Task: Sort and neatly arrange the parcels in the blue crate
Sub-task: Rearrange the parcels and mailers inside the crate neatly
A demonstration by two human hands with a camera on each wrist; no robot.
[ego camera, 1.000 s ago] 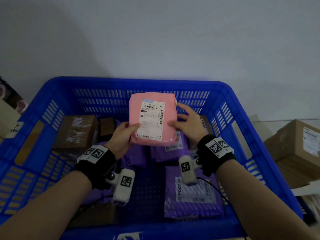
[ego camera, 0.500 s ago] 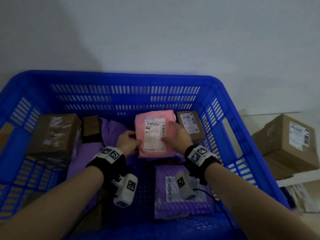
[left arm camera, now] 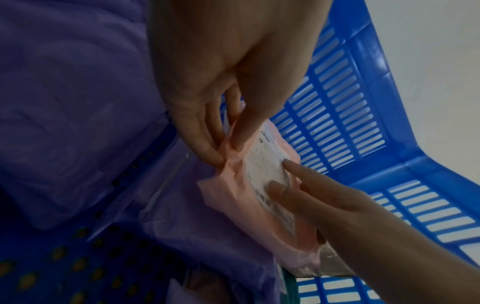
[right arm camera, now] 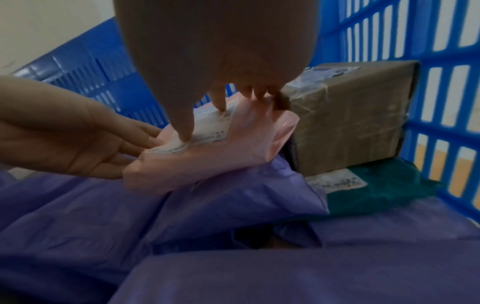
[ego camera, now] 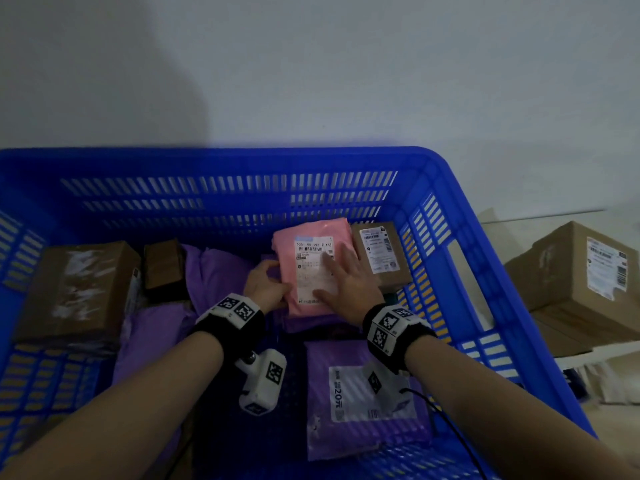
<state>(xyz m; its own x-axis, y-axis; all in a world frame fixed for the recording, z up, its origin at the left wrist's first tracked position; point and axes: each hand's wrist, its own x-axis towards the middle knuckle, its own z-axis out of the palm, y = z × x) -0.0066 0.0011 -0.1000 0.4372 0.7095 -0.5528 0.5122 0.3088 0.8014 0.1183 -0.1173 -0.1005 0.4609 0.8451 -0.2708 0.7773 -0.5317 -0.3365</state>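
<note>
A pink parcel (ego camera: 308,271) with a white label lies in the blue crate (ego camera: 242,157) near its back right, on top of purple parcels (right arm camera: 233,205). Its right edge is next to a small labelled brown box (ego camera: 381,258). My left hand (ego camera: 266,285) pinches the parcel's left edge between thumb and fingers (left arm camera: 215,156). My right hand (ego camera: 349,282) lies flat on the label with its fingers straight and spread, pressing down. In the right wrist view the fingertips (right arm camera: 221,107) touch the pink parcel (right arm camera: 207,160).
A large brown box (ego camera: 76,289) and a small brown box (ego camera: 162,268) stand at the crate's left. A labelled purple parcel (ego camera: 363,393) lies front right. A green parcel (right arm camera: 389,189) lies under the labelled brown box. Cardboard boxes (ego camera: 581,271) are stacked outside on the right.
The pink parcel came down from above the crate onto the purple parcels beside the labelled brown box. My right hand moved from its right edge onto its top.
</note>
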